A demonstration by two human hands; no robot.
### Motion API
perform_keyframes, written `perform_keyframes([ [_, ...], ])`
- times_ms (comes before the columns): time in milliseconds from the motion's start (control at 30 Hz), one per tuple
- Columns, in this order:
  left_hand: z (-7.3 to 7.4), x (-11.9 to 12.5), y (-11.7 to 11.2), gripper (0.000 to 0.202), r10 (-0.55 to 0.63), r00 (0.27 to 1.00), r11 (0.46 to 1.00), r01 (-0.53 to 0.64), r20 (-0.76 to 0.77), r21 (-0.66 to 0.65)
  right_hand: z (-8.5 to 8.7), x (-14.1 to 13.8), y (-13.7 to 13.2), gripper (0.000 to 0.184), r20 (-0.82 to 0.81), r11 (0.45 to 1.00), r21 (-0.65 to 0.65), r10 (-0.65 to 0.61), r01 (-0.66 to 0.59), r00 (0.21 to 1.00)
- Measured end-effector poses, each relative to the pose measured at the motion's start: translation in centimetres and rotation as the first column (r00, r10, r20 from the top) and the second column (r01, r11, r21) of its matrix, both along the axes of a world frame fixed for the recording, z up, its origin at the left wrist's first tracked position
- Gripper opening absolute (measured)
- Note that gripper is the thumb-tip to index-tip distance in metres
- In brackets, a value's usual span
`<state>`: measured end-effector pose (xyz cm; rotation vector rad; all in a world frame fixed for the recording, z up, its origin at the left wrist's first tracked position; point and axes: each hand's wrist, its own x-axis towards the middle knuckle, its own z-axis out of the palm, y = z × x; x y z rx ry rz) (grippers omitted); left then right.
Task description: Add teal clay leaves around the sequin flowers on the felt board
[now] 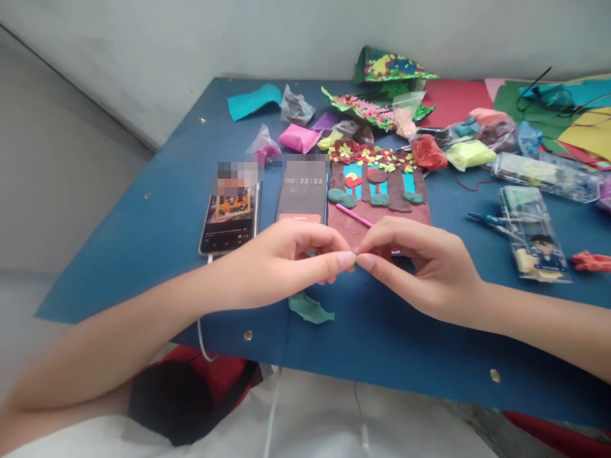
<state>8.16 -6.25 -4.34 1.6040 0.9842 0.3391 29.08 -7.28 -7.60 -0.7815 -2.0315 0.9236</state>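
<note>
My left hand (308, 254) and my right hand (420, 261) meet at the fingertips above the blue table, each closed in a pinch of thumb and forefinger. Whatever lies between the tips is too small to name; a greenish speck shows there. Just beyond them lies a clay picture (382, 178) with brown trunks, blue gaps, green mounds and a reddish ground. A pink stick (353, 214) rests on it, its near end hidden behind my right hand. Below my left hand lies a torn, flat piece of green clay (311, 308).
Two phones, one with a photo (230, 216) and one with a timer (303, 191), lie left of the picture. Bagged clay (300, 138) and decorated leaf shapes (367, 109) fill the back. Blue-handled scissors (491, 221) and a clear case (534, 235) lie right.
</note>
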Motion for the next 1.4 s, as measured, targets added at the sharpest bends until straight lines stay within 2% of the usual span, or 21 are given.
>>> perform_keyframes([
  [167,-0.3,0.1,-0.1,0.022,0.016,0.997,0.999,-0.013,0.070,-0.044,-0.3,0.0,-0.1,0.007,-0.024,1.000,0.011,0.012,-0.011,1.000],
  [267,-0.4,0.2,0.0,0.024,0.005,0.996,0.999,-0.001,0.091,-0.042,-0.4,0.0,-0.1,0.014,-0.015,0.994,0.105,0.023,-0.021,1.000],
  [333,-0.5,0.3,0.0,0.023,-0.018,0.996,0.998,0.023,0.085,-0.057,-0.4,0.1,-0.2,0.012,0.023,0.984,0.179,0.023,-0.026,0.999],
  [400,-0.5,0.3,0.0,0.025,-0.031,0.996,0.997,0.037,0.080,-0.068,-0.3,0.2,-0.3,0.005,0.039,0.984,0.178,0.023,-0.029,0.999],
  [500,-0.3,0.2,0.0,0.027,-0.031,0.997,0.998,0.035,0.073,-0.049,-0.2,0.5,-0.6,0.022,0.039,0.992,0.125,0.024,-0.029,0.999],
  [567,-0.1,0.1,0.0,0.029,-0.026,0.999,0.999,0.027,0.044,-0.025,-0.2,0.6,-0.8,0.030,0.084,0.983,0.176,0.027,-0.042,0.996],
  [667,0.1,-0.1,0.2,0.031,-0.022,1.000,1.000,0.022,0.000,0.013,-0.2,0.7,-1.3,0.019,0.154,0.944,0.320,0.030,-0.078,0.988],
  [733,0.2,-0.1,0.2,0.032,-0.028,1.000,0.999,0.028,-0.005,0.038,-0.3,0.7,-1.6,0.013,0.155,0.927,0.365,0.036,-0.091,0.987],
  [800,0.2,0.0,0.3,0.033,-0.033,0.999,0.998,0.033,-0.009,0.046,-0.6,0.9,-1.9,0.017,0.158,0.927,0.357,0.061,-0.114,0.986],
  [967,0.2,0.3,-0.2,0.033,-0.011,1.000,1.000,0.011,-0.013,-0.008,-1.6,1.5,-2.6,0.012,0.117,0.957,0.237,0.141,-0.165,0.983],
  [1067,0.1,0.4,-0.5,0.032,-0.027,1.000,1.000,0.027,-0.002,0.010,-1.7,1.7,-2.6,0.011,0.113,0.955,0.196,0.205,-0.224,0.972],
  [1167,-0.3,0.4,-0.6,0.030,-0.062,0.998,0.997,0.062,0.002,0.055,-1.6,1.7,-2.4,0.014,0.138,0.931,0.225,0.261,-0.287,0.955],
  [1400,-1.0,0.5,-0.4,0.034,-0.159,0.987,0.986,0.159,0.002,0.051,-1.7,2.0,-1.9,0.016,0.227,0.901,0.278,0.276,-0.334,0.934],
])
